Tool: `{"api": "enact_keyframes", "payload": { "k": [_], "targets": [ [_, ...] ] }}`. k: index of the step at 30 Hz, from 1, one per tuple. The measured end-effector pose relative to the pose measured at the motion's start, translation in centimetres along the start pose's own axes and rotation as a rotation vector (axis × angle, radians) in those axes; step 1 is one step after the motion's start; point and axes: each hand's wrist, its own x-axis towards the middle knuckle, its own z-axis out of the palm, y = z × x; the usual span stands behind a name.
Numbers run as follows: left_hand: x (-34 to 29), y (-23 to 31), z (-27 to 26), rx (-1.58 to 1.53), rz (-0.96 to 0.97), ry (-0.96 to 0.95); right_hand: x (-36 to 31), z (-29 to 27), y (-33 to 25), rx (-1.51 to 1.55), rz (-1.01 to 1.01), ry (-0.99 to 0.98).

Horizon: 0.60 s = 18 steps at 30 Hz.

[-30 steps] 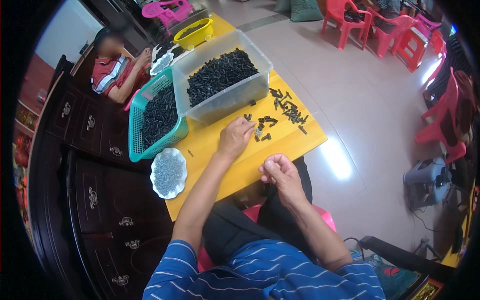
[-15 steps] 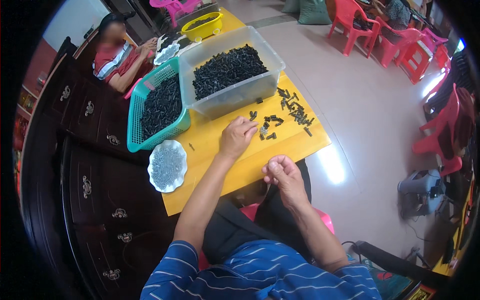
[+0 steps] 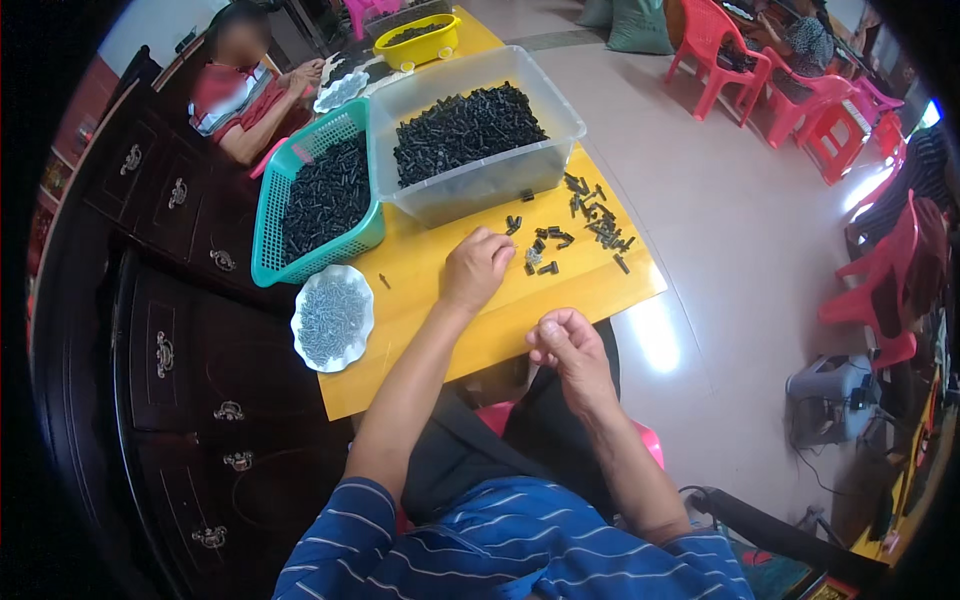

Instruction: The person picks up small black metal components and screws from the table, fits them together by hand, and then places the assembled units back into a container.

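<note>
My left hand (image 3: 478, 270) rests on the yellow table with its fingers drawn together; anything in them is hidden. By its fingertips lies a little cluster of shiny screws (image 3: 533, 257) among loose black plastic pieces (image 3: 548, 268). Above the table's near edge, my right hand (image 3: 572, 352) is closed, thumb against the curled fingers, and whatever it pinches is too small to make out. A white scalloped dish (image 3: 300, 342) full of silvery screws (image 3: 332, 315) stands left of my left forearm. A larger scatter of black pieces (image 3: 603, 225) lies near the table's right edge.
Beyond my hands stand a clear plastic bin (image 3: 480, 190) and a green basket (image 3: 262, 235), both holding many black pieces. A yellow tub (image 3: 445, 40) is farther back. Dark drawers (image 3: 190, 330) flank the table's left, where another person (image 3: 245, 110) sits. Pink chairs (image 3: 710, 60) stand right.
The view has shifted slightly. Both hands keep nearly the same positions and closed poses; nothing is visibly picked up or let go.
</note>
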Motion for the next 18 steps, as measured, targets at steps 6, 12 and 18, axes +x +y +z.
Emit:
{"api": "enact_keyframes", "payload": {
  "k": [6,12,18],
  "targets": [
    [-0.2,0.6,-0.2,0.104,0.027,0.058,0.0,-0.3,0.2,0.020,0.010,-0.022],
    [-0.6,-2.3,-0.1,-0.358,-0.071,0.169,-0.1,0.2,0.3,0.006,-0.001,-0.015],
    [-2.9,0.4,-2.6,-0.791,-0.420,0.131,-0.2,0.0,0.3,-0.013,0.016,0.062]
  ]
}}
